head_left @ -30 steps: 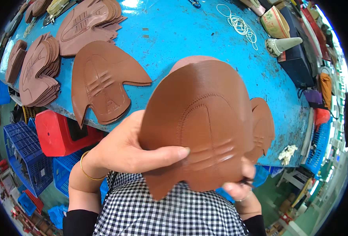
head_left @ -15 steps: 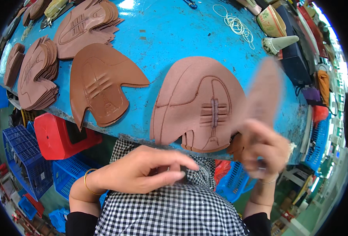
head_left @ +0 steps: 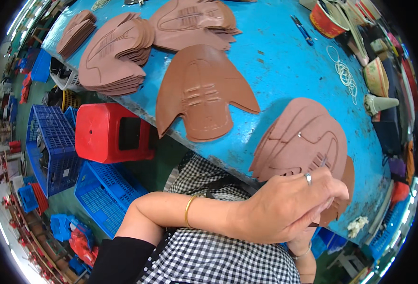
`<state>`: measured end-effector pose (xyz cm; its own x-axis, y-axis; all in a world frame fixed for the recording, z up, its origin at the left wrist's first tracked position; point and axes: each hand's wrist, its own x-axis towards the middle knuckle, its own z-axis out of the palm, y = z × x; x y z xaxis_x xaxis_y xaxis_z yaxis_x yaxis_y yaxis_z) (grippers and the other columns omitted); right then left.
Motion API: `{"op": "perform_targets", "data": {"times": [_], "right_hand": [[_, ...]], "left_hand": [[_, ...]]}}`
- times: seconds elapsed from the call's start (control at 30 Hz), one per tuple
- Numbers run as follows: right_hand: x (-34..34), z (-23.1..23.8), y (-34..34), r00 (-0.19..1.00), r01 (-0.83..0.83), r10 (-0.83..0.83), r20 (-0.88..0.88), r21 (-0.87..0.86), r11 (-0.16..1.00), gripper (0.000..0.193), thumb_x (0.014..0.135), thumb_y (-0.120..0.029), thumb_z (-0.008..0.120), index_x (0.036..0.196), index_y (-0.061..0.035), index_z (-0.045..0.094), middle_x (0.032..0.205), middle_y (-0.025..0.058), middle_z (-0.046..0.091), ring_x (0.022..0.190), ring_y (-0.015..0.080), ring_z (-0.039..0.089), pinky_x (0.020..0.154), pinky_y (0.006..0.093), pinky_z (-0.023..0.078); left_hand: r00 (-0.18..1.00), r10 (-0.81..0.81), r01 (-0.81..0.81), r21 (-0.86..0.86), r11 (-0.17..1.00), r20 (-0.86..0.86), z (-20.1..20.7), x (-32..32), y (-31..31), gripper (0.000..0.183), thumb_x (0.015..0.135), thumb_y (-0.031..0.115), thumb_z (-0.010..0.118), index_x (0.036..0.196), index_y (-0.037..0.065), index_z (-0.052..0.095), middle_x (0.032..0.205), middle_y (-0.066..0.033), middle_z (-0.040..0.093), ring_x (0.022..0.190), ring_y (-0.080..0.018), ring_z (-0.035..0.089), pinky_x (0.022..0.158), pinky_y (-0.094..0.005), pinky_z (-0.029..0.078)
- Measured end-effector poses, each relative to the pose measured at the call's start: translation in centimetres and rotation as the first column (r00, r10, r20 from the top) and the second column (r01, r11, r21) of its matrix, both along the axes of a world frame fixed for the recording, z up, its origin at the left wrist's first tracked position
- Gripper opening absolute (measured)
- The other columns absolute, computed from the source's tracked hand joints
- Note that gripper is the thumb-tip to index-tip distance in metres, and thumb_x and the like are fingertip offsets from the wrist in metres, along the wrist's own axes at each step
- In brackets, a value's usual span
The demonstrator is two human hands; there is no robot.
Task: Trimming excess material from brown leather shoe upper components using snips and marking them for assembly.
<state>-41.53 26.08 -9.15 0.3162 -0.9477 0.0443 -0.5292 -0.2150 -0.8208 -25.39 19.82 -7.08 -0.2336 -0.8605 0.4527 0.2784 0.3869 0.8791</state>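
A few fanned pinkish-brown leather shoe-upper pieces, with stitched curves and slots, lie at the table's right front edge. My left hand, wearing a ring, reaches across over their lower end, fingers bent and pressed together; what they pinch is hidden. Beneath it is my right hand, mostly covered, its fingers out of sight. A brown edge of another leather piece shows under the fanned ones. One single brown leather upper, smooth side up, lies flat to the left of them.
Stacks of leather uppers sit at the far left. White cord, a blue pen-like tool, a red tub and a pale cone are at the right. A red stool and blue crates stand below the table's edge.
My view has turned left. The piece that my right hand held up, blurred, is down with the others, now fanned out. My left hand has moved right, across my right hand.
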Motion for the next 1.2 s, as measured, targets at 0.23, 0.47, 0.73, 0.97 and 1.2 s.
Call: {"op": "perform_targets", "data": {"times": [0.23, 0.47, 0.73, 0.97, 1.2], "right_hand": [[2.0, 1.8, 0.1, 0.971, 0.182, -0.2, 0.127, 0.146, 0.972, 0.028, 0.084, -0.024, 0.073, 0.095, -0.0005, 0.062, 0.086, 0.0094, 0.063, 0.073, 0.0158, 0.058, 0.065, 0.0272, 0.044], [2.3, 1.7, -0.8, 0.868, 0.213, -0.343, 0.358, 0.356, 0.91, 0.02, 0.08, -0.01, 0.073, 0.088, -0.0039, 0.056, 0.084, 0.0112, 0.064, 0.076, 0.0157, 0.059, 0.074, 0.0281, 0.047], [3.2, 2.9, -5.2, 0.993, -0.017, -0.022, 0.113, 0.332, 0.943, 0.026, 0.07, -0.019, 0.083, 0.076, -0.0007, 0.066, 0.062, 0.0073, 0.066, 0.051, 0.0147, 0.061, 0.048, 0.0231, 0.045], [5.5, 5.4, -9.5, 0.974, -0.188, 0.226, -0.019, 0.491, 0.851, 0.022, 0.078, -0.021, 0.075, 0.076, -0.0009, 0.067, 0.069, 0.0102, 0.066, 0.062, 0.02, 0.063, 0.057, 0.0289, 0.047], [5.7, 4.6, -10.0, 0.981, -0.149, 0.186, -0.047, 0.424, 0.893, 0.034, 0.078, -0.035, 0.073, 0.071, -0.003, 0.064, 0.062, 0.0087, 0.064, 0.053, 0.0234, 0.061, 0.052, 0.0316, 0.047]], "left_hand": [[0.984, 0.124, -0.111, -0.102, 0.989, 0.129, -1.5, 1.4, 0.1, 0.038, 0.078, 0.006, 0.065, 0.114, 0.002, 0.056, 0.085, -0.0066, 0.056, 0.07, -0.0205, 0.061, 0.048, -0.0297, 0.05], [0.867, -0.17, 0.156, 0.068, 0.985, 0.468, -3.8, 7.1, -0.2, 0.023, 0.088, 0.023, 0.063, 0.083, 0.006, 0.048, 0.063, -0.0084, 0.055, 0.06, -0.026, 0.062, 0.044, -0.0367, 0.045], [0.905, -0.349, 0.317, 0.161, 0.935, 0.242, -5.3, 10.3, -1.3, 0.017, 0.09, 0.019, 0.062, 0.085, 0.008, 0.049, 0.06, -0.0075, 0.052, 0.056, -0.0277, 0.058, 0.045, -0.0398, 0.043], [0.937, -0.345, 0.35, 0.136, 0.927, -0.06, -6.8, 11.7, -3.7, 0.014, 0.089, 0.016, 0.062, 0.089, 0.007, 0.052, 0.067, -0.0088, 0.049, 0.06, -0.0254, 0.057, 0.049, -0.0377, 0.044], [0.911, -0.405, 0.411, 0.243, 0.879, -0.075, -5.9, 12.5, -4.6, 0.013, 0.088, 0.014, 0.063, 0.093, 0.006, 0.054, 0.072, -0.0069, 0.051, 0.063, -0.0251, 0.058, 0.052, -0.037, 0.046]]}}
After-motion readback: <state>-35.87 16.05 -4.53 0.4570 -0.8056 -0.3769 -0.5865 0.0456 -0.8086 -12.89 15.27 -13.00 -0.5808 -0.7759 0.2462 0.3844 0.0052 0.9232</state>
